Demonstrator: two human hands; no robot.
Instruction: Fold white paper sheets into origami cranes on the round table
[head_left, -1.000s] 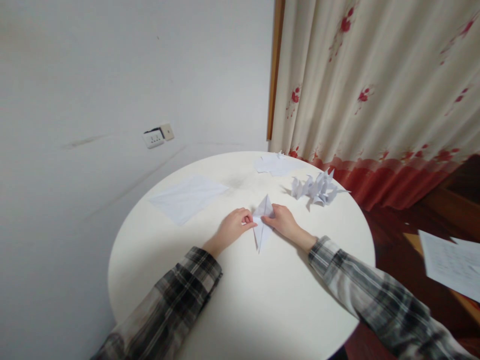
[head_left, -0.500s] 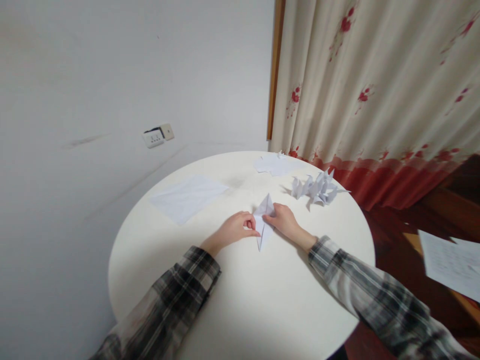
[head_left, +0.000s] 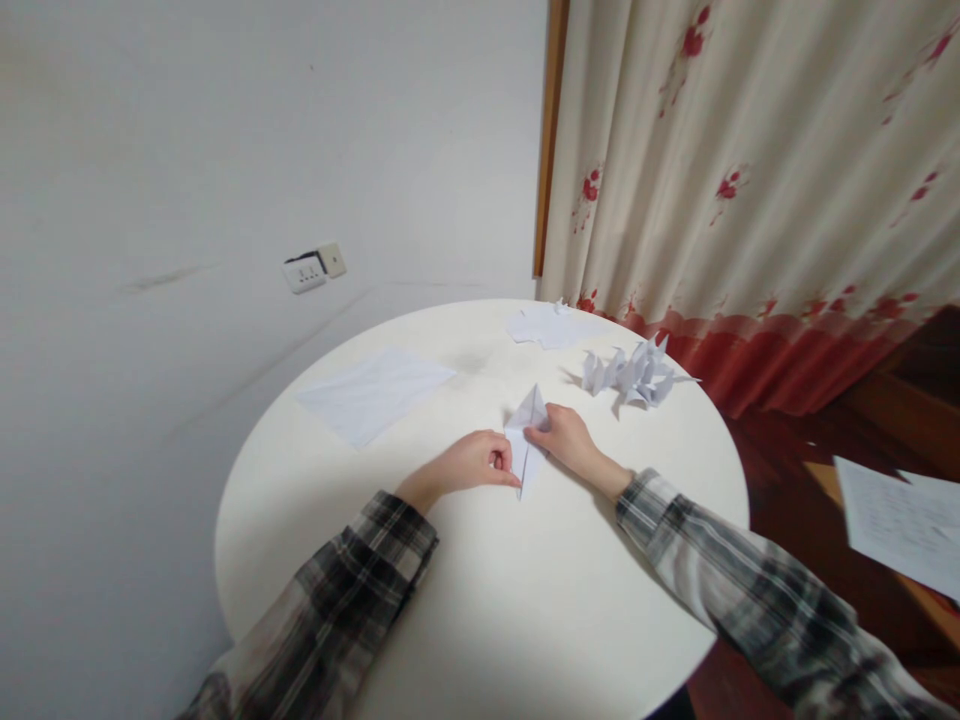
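Observation:
A folded piece of white paper (head_left: 532,411), narrow and diamond-shaped with a crease down its middle, lies on the round white table. My right hand (head_left: 568,437) grips its right edge, the thumb pressed on the front face. My left hand (head_left: 480,462) is closed at the lower left of the paper, thumb and fingers pinching the edge close to the bottom tip. Part of the paper is hidden behind the fingers.
Several folded paper cranes (head_left: 637,374) stand clustered on the right of the table (head_left: 480,620). A flat paper sheet (head_left: 375,395) lies at the left, and more paper (head_left: 546,327) at the back. Beyond are a wall socket (head_left: 305,273) and a flowered curtain (head_left: 750,150).
My left hand has slid down along the paper's left edge toward the bottom tip. My right hand keeps its hold in nearly the same place.

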